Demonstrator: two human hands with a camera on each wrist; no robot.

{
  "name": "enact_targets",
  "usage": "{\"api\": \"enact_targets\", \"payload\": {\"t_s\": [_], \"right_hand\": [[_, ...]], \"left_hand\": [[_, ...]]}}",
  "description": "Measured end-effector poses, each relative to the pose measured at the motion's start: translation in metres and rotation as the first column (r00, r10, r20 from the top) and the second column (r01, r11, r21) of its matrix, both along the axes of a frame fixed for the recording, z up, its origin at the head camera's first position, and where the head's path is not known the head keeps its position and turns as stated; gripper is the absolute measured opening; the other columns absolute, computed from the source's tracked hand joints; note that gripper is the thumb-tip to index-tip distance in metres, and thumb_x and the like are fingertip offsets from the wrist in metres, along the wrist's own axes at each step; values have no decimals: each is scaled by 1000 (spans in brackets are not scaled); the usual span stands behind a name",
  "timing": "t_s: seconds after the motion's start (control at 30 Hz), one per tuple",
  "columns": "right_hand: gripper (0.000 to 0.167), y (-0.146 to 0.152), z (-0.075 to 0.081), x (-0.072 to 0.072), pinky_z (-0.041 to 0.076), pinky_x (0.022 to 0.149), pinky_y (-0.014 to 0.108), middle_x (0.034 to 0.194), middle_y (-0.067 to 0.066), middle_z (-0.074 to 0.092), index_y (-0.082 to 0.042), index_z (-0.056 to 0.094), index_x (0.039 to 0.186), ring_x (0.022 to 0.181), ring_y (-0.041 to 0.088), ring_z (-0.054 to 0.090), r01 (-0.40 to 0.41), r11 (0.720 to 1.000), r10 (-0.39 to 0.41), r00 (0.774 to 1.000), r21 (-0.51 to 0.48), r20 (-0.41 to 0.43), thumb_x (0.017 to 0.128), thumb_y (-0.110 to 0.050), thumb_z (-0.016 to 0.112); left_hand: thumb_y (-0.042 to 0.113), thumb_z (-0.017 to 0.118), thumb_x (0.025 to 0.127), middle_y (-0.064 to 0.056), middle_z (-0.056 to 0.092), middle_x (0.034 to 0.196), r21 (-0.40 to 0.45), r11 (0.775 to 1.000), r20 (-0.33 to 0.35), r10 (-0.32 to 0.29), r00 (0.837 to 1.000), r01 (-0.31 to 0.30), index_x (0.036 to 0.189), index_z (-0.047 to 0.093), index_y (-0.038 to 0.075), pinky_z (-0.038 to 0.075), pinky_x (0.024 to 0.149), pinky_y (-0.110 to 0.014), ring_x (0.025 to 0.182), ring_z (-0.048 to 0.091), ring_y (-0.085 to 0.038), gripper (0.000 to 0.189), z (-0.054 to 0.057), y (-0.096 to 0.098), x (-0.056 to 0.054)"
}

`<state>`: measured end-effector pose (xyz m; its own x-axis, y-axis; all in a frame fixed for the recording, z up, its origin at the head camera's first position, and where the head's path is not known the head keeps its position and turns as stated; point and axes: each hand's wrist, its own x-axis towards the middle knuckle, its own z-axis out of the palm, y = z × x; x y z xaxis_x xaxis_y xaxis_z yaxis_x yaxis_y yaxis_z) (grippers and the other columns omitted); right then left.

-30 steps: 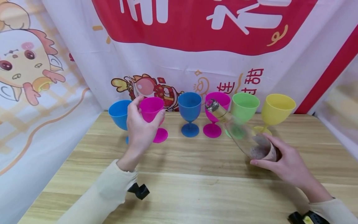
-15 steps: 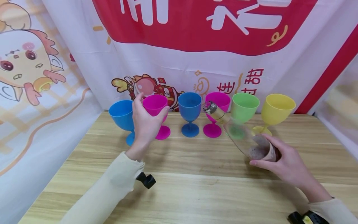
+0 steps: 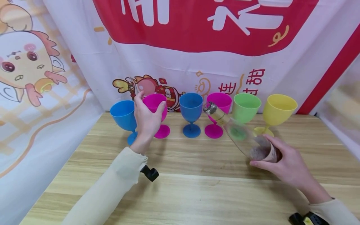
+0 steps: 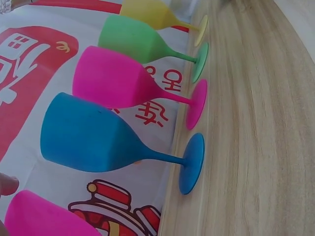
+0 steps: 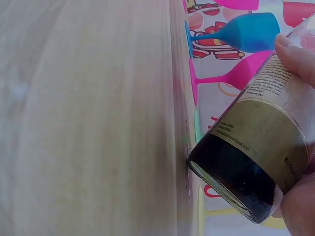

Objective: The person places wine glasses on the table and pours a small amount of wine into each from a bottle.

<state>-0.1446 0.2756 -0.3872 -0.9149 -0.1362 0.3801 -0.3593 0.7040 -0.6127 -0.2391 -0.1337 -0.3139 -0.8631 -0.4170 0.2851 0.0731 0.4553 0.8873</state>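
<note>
My left hand [image 3: 147, 120] grips the bowl of a pink goblet [image 3: 153, 101], thumb on its right side and fingers round its left. Only part of that goblet's bowl [image 4: 44, 219] shows in the left wrist view, with a fingertip [image 4: 7, 184] beside it. My right hand [image 3: 287, 161] holds a clear glass bottle [image 5: 266, 118] near its base, over the label. Tilted, the bottle points its foil-wrapped neck up and left, overlapping the second pink goblet [image 3: 222, 99]. Dark liquid lies low in the bottle.
A blue goblet [image 3: 122, 117] stands left of my left hand. To the right, another blue goblet [image 3: 191, 107], the second pink one, a green goblet [image 3: 246, 109] and a yellow goblet [image 3: 278, 107] line the back of the wooden table [image 3: 197, 197]. A printed cloth [image 3: 174, 59] hangs behind.
My left hand and the pink goblet have moved right and toward the back, then slightly left, joining the row. My right hand and the bottle have barely shifted.
</note>
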Motion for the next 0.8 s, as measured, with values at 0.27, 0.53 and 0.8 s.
{"api": "enact_targets", "payload": {"t_s": [0.27,0.53,0.8], "right_hand": [[86,-3,1,0,41,78,6,120,5,72,-28,64,143,98,-6,54,11,1000,-11,998,7,-56,66,-28,103],[90,-6,5,-3,39,80,2,119,7,74,-20,68,140,98,-10,53,5,1000,-3,984,15,-180,58,-20,106],[95,-6,9,-5,35,88,-2,127,16,73,-9,67,138,111,-12,52,36,998,-21,962,50,-274,52,-19,107]], "left_hand": [[38,79,96,-11,45,159,-33,999,16,-14,1000,15,162,27,22,57,108,-53,145,47,-32,85,-4,-1,-4],[38,80,95,-10,47,157,-54,998,11,-19,1000,19,160,31,21,58,106,-53,143,49,-32,84,-8,-2,-2],[43,84,90,-7,50,155,-83,994,14,-68,998,69,158,34,20,61,101,-53,139,52,-29,87,-9,-2,15]]}}
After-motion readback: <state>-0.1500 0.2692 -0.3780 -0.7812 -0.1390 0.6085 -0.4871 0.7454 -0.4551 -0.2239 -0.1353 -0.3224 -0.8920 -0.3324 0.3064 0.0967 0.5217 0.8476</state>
